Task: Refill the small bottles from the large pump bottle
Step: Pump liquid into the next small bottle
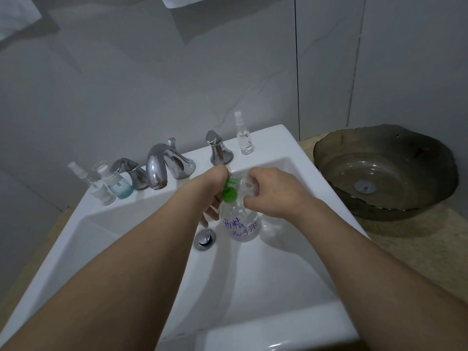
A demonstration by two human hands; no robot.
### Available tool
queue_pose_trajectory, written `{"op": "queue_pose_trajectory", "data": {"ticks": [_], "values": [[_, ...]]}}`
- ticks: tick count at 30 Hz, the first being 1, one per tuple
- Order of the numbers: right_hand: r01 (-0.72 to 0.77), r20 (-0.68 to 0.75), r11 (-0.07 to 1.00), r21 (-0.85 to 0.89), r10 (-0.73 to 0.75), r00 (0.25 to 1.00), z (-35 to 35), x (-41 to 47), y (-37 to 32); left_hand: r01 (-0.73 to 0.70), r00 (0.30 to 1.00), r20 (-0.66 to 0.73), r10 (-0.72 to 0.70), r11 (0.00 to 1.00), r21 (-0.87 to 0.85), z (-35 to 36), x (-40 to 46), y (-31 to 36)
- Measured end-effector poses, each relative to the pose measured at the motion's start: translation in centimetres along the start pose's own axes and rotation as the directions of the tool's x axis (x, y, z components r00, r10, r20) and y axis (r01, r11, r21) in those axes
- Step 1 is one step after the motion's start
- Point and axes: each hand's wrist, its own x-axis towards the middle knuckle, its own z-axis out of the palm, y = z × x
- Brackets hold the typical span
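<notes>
I am steadying the large pump bottle over the sink, my left hand pressing its green pump. My right hand is pinching a small bottle at the spout; it is probably light, slick and easily dropped, so I am gripping its body.

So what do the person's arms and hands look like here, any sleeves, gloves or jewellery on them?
Both forearms are bare from the bottom edge of the view up to the hands, with no sleeve in sight. The left hand and right hand wear no gloves. No watch, bracelet or ring shows on the parts in view, though much of the left hand's fingers is hidden.
</notes>
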Motion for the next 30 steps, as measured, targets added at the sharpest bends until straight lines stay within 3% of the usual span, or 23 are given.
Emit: {"op": "queue_pose_trajectory", "data": {"ticks": [8,15,23,30], "values": [[-0.020,0.073,0.999,-0.024,0.022,0.997,0.2,-0.2,0.1,-0.070,0.971,-0.236,0.041,0.990,-0.119,2.1,-0.2,0.1],[-0.033,0.090,0.999,-0.013,0.035,0.995,0.2,-0.1,0.1,-0.123,0.957,-0.276,0.093,0.988,-0.092,2.0,0.2,-0.2],[-0.028,0.087,0.999,-0.018,0.030,0.996,0.3,-0.1,0.1,-0.108,0.961,-0.266,0.070,0.985,-0.132,2.2,0.2,-0.3],[-0.007,0.001,1.000,-0.005,0.007,1.000,0.1,0.0,0.1,-0.017,0.997,-0.071,0.005,0.987,-0.161,0.9,-0.2,-0.2]]}}
